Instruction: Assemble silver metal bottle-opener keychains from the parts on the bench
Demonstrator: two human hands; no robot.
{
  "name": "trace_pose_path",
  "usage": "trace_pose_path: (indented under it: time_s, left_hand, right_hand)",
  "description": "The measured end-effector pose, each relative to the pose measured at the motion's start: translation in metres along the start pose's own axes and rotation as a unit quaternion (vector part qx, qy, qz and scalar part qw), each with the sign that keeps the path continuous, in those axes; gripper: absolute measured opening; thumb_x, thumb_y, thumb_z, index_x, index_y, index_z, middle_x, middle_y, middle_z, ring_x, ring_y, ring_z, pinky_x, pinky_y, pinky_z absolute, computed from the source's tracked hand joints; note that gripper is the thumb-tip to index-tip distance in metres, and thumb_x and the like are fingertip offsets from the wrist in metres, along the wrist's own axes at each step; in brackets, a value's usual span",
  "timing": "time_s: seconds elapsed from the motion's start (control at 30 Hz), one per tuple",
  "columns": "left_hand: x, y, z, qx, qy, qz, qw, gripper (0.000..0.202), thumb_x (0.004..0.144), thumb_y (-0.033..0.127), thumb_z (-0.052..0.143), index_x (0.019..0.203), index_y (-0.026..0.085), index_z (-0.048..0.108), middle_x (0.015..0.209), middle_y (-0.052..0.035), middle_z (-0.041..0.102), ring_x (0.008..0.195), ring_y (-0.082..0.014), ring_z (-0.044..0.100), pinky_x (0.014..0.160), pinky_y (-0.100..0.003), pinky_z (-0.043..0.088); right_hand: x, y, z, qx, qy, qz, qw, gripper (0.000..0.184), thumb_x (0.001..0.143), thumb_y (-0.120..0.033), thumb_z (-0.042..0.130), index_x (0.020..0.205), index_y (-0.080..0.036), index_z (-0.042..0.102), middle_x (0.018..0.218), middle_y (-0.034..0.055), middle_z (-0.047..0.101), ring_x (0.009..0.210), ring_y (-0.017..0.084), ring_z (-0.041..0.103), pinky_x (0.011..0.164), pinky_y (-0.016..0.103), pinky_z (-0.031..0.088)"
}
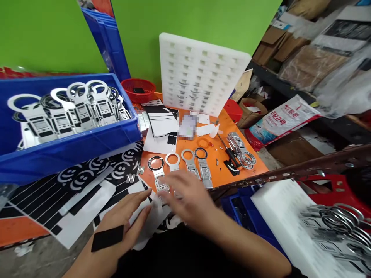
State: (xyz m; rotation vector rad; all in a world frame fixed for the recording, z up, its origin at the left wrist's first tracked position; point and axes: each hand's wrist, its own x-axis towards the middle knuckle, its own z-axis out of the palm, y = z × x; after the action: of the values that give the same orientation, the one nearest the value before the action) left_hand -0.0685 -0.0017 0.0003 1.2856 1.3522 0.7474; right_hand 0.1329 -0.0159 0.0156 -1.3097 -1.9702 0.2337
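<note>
Legible text appears on one item only: a white plastic bag (285, 116) with red printed characters, lying well beyond the fingertips and off to their right, past the table edge. The characters are too blurred to read reliably. The sticker sheets (87, 173) just left of the fingers carry smiley-face symbols and black bars, no lettering.
</note>
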Motion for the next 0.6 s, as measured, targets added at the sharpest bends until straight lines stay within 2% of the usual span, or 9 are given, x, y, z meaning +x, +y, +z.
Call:
trace_pose_path:
  time_s: [0.07, 0.13, 0.23, 0.3, 0.37, 0.5, 0.6]
  left_hand:
    - [-0.004, 0.001, -0.003, 0.094, 0.023, 0.020, 0.995, 0.038, 0.065, 0.046, 0.078, 0.101, 0.033, 0.077, 0.108, -0.0026, 0.072, 0.088, -0.0254, 0.063, 0.045, -0.020, 0.042]
    - [-0.006, -0.003, -0.007, 0.156, 0.053, 0.031, 0.986, 0.038, 0.070, 0.050, 0.073, 0.104, 0.034, 0.076, 0.109, -0.0027, 0.072, 0.083, -0.0235, 0.063, 0.041, -0.019, 0.039]
    - [-0.004, -0.013, -0.014, 0.165, 0.062, 0.031, 0.984, 0.039, 0.067, 0.053, 0.074, 0.100, 0.033, 0.077, 0.104, -0.0045, 0.074, 0.080, -0.0246, 0.065, 0.039, -0.019, 0.038]
    - [-0.001, -0.015, -0.016, 0.156, 0.058, 0.029, 0.986, 0.039, 0.065, 0.051, 0.076, 0.099, 0.031, 0.078, 0.102, -0.0057, 0.075, 0.081, -0.0255, 0.066, 0.041, -0.019, 0.040]
    - [0.001, -0.013, -0.017, 0.140, 0.060, 0.030, 0.988, 0.036, 0.068, 0.049, 0.075, 0.099, 0.030, 0.078, 0.102, -0.0061, 0.075, 0.080, -0.0250, 0.067, 0.042, -0.019, 0.041]
    - [0.001, -0.010, -0.016, 0.154, 0.054, 0.051, 0.985, 0.032, 0.074, 0.046, 0.070, 0.099, 0.029, 0.078, 0.102, -0.0058, 0.075, 0.076, -0.0231, 0.067, 0.041, -0.020, 0.042]
    - [0.000, -0.014, -0.020, 0.174, 0.045, 0.060, 0.982, 0.032, 0.080, 0.044, 0.063, 0.105, 0.028, 0.076, 0.106, -0.0056, 0.074, 0.080, -0.0227, 0.068, 0.045, -0.021, 0.047]
  right_hand:
    - [-0.009, 0.044, -0.021, -0.035, 0.027, 0.134, 0.990, 0.024, 0.098, -0.028, 0.047, 0.106, -0.019, 0.068, 0.098, 0.0072, 0.073, 0.089, 0.017, 0.067, 0.078, 0.031, 0.052]
    - [-0.022, 0.088, -0.043, -0.132, 0.044, 0.233, 0.963, 0.022, 0.093, -0.022, 0.049, 0.099, -0.019, 0.070, 0.097, 0.0090, 0.073, 0.088, 0.020, 0.067, 0.080, 0.033, 0.052]
    - [-0.037, 0.132, -0.064, -0.162, 0.041, 0.258, 0.952, 0.022, 0.088, -0.020, 0.051, 0.090, -0.016, 0.072, 0.088, 0.0124, 0.073, 0.080, 0.025, 0.068, 0.077, 0.039, 0.052]
    - [-0.039, 0.141, -0.066, -0.160, 0.038, 0.255, 0.953, 0.023, 0.087, -0.021, 0.051, 0.090, -0.016, 0.072, 0.088, 0.0124, 0.073, 0.080, 0.025, 0.068, 0.077, 0.039, 0.052]
    - [-0.033, 0.140, -0.061, -0.150, 0.032, 0.239, 0.959, 0.023, 0.088, -0.022, 0.050, 0.091, -0.017, 0.072, 0.089, 0.0114, 0.073, 0.083, 0.024, 0.068, 0.079, 0.038, 0.052]
    - [-0.001, 0.130, -0.039, -0.117, -0.002, 0.196, 0.974, 0.023, 0.089, -0.020, 0.050, 0.092, -0.017, 0.072, 0.093, 0.0101, 0.073, 0.086, 0.022, 0.067, 0.081, 0.036, 0.051]
    - [0.026, 0.122, -0.022, -0.103, -0.038, 0.176, 0.978, 0.023, 0.089, -0.018, 0.050, 0.093, -0.017, 0.072, 0.095, 0.0098, 0.072, 0.086, 0.022, 0.067, 0.080, 0.036, 0.050]
